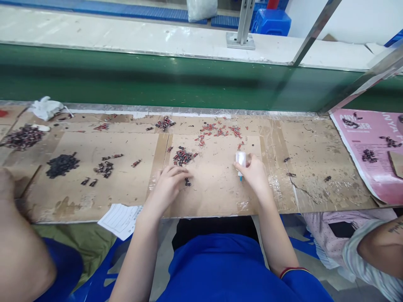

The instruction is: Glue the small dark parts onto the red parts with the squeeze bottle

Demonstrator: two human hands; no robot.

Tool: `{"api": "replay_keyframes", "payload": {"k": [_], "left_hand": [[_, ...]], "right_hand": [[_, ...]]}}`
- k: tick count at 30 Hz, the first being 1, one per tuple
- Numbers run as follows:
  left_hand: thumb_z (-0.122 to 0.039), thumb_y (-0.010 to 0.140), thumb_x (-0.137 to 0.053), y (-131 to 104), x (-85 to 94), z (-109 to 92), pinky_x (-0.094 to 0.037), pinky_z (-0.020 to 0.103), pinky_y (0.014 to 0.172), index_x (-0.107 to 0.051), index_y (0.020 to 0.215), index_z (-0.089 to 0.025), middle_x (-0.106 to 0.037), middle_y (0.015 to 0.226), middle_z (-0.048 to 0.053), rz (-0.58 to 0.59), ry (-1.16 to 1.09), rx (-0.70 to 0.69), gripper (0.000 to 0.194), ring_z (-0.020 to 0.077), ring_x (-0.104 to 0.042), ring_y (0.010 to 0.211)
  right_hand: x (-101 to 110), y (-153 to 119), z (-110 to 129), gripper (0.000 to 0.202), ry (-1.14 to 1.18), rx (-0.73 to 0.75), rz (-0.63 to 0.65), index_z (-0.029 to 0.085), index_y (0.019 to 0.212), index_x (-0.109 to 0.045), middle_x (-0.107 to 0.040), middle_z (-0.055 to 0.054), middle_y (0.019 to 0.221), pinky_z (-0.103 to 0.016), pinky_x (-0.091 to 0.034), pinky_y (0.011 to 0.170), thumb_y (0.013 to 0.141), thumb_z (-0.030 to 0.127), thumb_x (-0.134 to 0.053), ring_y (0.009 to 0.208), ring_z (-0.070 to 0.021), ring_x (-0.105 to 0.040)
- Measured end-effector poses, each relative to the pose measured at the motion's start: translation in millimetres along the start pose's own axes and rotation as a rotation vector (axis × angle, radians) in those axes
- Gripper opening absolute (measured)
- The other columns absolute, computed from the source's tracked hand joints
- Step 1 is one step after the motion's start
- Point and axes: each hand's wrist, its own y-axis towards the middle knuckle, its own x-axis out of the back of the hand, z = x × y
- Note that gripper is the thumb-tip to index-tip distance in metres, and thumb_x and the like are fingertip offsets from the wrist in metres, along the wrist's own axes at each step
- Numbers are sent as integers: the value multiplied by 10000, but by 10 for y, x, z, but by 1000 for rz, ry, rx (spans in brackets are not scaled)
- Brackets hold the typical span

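My right hand (pixel 253 171) is closed around a small white squeeze bottle (pixel 241 159) and holds it tip down, its blue nozzle (pixel 241 178) pointing at the cardboard. Toward the middle, my left hand (pixel 168 184) rests low over the cardboard, fingers extended and slightly apart. Just by its fingertips lies a small dark part (pixel 188 182); whether they touch is hard to tell. Behind that hand is a pile of small black and red parts (pixel 184 157). Farther back, loose red parts (pixel 220 131) are scattered.
Cardboard (pixel 214 197) covers the bench, with a black heap (pixel 63 165) and more part piles at left. A green belt (pixel 157 79) runs behind. Co-workers' arms (pixel 22 251) flank me. A pink sheet (pixel 362 155) lies right; a paper slip (pixel 119 220) overhangs the front edge.
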Motion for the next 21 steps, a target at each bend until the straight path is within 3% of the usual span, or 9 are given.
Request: {"api": "replay_keyframes", "payload": {"k": [4,7,12,16,21], "left_hand": [[-151,875,-461,0,-15,78,-353,412,878,-727,909,-267,-738,980,66,53,42,-50,292,260,-584,977],[-208,883,-507,61,-79,35,-343,410,856,-723,850,-268,-740,912,65,29,13,-40,227,260,-592,925],[-217,879,-559,161,-248,-295,-321,408,875,-713,866,-257,-745,913,47,73,-109,-83,160,243,-610,929],[-211,855,-607,169,-357,-500,-324,400,878,-706,898,-242,-752,918,50,40,-188,-55,113,235,-634,908],[-211,821,-649,139,-412,-503,-332,406,897,-703,902,-233,-765,925,52,-2,-252,25,100,244,-653,933]], "right_hand": [[-7,-29,-95,398,619,5,175,144,811,-683,-709,-72,752,-313,-511,621,604,476,-757,682,-202,-663],[-42,-119,-86,388,911,-3,64,160,710,-673,-704,-54,729,-291,-504,609,566,507,-770,663,-173,-643],[-206,-311,-26,386,927,-50,-51,167,577,-602,-581,12,516,-233,-356,444,609,526,-738,450,-96,-463],[-341,-430,2,337,913,-36,-91,169,548,-595,-590,2,513,-247,-403,483,601,469,-738,491,-126,-519],[-410,-501,27,324,861,7,-139,166,523,-578,-589,-9,508,-268,-448,518,645,441,-698,505,-145,-549]]}}
